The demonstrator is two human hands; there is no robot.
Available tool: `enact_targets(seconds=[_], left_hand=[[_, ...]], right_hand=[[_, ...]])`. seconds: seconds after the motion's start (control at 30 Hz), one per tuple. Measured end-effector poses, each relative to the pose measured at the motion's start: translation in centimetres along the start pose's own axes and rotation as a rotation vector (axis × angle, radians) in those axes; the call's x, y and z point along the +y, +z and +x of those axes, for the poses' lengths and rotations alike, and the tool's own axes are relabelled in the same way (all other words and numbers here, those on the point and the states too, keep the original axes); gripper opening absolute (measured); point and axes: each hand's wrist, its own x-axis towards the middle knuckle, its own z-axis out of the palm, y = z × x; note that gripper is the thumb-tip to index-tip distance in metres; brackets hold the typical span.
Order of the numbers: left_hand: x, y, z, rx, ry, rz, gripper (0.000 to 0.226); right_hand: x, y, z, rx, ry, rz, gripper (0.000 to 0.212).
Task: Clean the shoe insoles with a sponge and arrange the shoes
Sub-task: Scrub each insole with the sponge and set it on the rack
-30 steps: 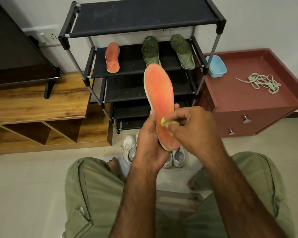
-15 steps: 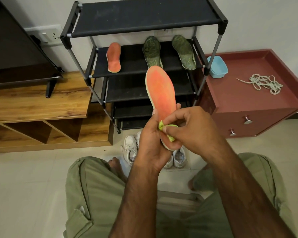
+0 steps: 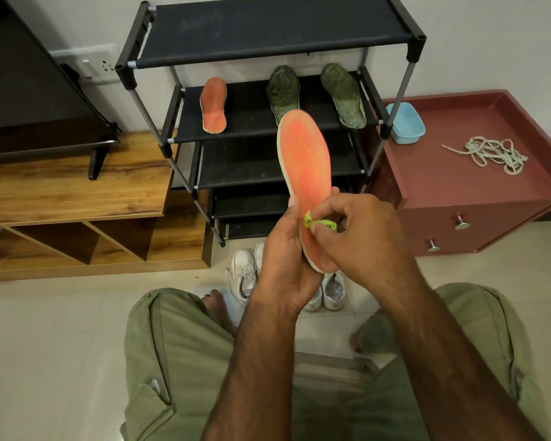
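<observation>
While my left hand (image 3: 287,265) grips the heel end of the orange insole (image 3: 306,160), toe end up, my right hand (image 3: 363,237) pinches the green sponge (image 3: 320,222) against its lower face. Step in hand, as I read it: scrubbing this insole, heel zone. Next move calls for strokes up toward the toe, with the left grip steady so the insole doesn't flex away from the sponge. After that, likely onto the rack with the others. Shoes not arranged yet.

Room, left to right:
- A dark TV (image 3: 29,90) stands on a wooden bench (image 3: 61,186), wall socket (image 3: 99,63) behind.
- The black rack (image 3: 252,27) stands against the wall. Its second shelf holds a second orange insole (image 3: 213,106) at left and two green insoles (image 3: 283,92) to its right, none touching.
- White shoes (image 3: 244,272) sit on the tiled floor (image 3: 45,345) in front of the rack, partly hidden by my hands.
- A blue tub (image 3: 404,122) sits at the left edge of the red cabinet (image 3: 458,192), just beside the rack.
- Loose laces (image 3: 490,154) lie further right on the cabinet top.
</observation>
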Motion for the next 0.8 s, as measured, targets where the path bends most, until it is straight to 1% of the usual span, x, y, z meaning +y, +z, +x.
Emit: enact_targets(seconds=[0.03, 0.07, 0.13, 0.17, 0.2, 0.23, 0.27, 0.3, 0.33, 0.4, 0.47, 0.53, 0.6, 0.7, 0.77, 0.8], left_hand=[[0.0, -0.1, 0.0, 0.002, -0.004, -0.001, 0.057], [0.1, -0.1, 0.0, 0.001, 0.0, 0.009, 0.055], [0.0, 0.1, -0.1, -0.013, 0.01, 0.035, 0.052], [0.1, 0.2, -0.1, -0.014, 0.01, 0.039, 0.052], [0.2, 0.2, -0.1, -0.009, 0.005, 0.032, 0.054], [0.3, 0.2, -0.1, -0.002, -0.005, 0.021, 0.057], [0.4, 0.1, -0.2, 0.001, -0.015, 0.012, 0.059], [0.5, 0.0, -0.2, 0.009, -0.01, 0.013, 0.059], [0.6, -0.1, -0.2, 0.023, 0.017, 0.031, 0.057], [0.8, 0.1, -0.2, 0.031, 0.095, 0.083, 0.051], [0.8, 0.4, 0.0, 0.032, 0.158, 0.143, 0.047], [0.4, 0.6, 0.3, 0.08, 0.197, 0.218, 0.039], [-0.1, 0.3, 0.5, 0.096, 0.242, 0.272, 0.035], [-0.3, 0.4, 0.6, 0.025, 0.274, 0.276, 0.04], [0.0, 0.6, 0.2, -0.016, 0.259, 0.198, 0.047], [0.1, 0.7, 0.1, -0.042, 0.255, 0.15, 0.052]], right_hand=[[0.0, -0.2, 0.1, -0.035, 0.008, 0.026, 0.013], [0.0, -0.2, 0.1, -0.018, 0.013, 0.029, 0.013], [-0.1, 0.0, 0.1, 0.096, 0.003, -0.028, 0.015], [-0.2, 0.2, -0.1, 0.107, -0.005, -0.042, 0.016], [-0.3, 0.3, -0.2, 0.061, -0.007, -0.025, 0.015], [-0.2, 0.2, -0.1, -0.021, -0.003, 0.026, 0.013], [-0.2, -0.2, -0.1, -0.103, 0.006, 0.099, 0.012], [0.0, -0.7, 0.0, -0.136, 0.016, 0.183, 0.013], [0.3, -1.3, 0.3, -0.095, 0.022, 0.268, 0.017], [1.1, -2.5, 0.9, 0.082, 0.045, 0.433, 0.026], [1.5, -3.3, 1.2, 0.158, 0.049, 0.545, 0.035], [1.7, -3.6, 1.1, 0.161, 0.015, 0.552, 0.037], [1.7, -3.4, 0.7, 0.091, -0.005, 0.553, 0.036], [1.6, -2.6, 0.1, -0.047, -0.021, 0.498, 0.023], [1.5, -2.3, -0.1, -0.036, -0.028, 0.466, 0.016], [1.4, -2.2, -0.1, -0.006, -0.027, 0.481, 0.018]])
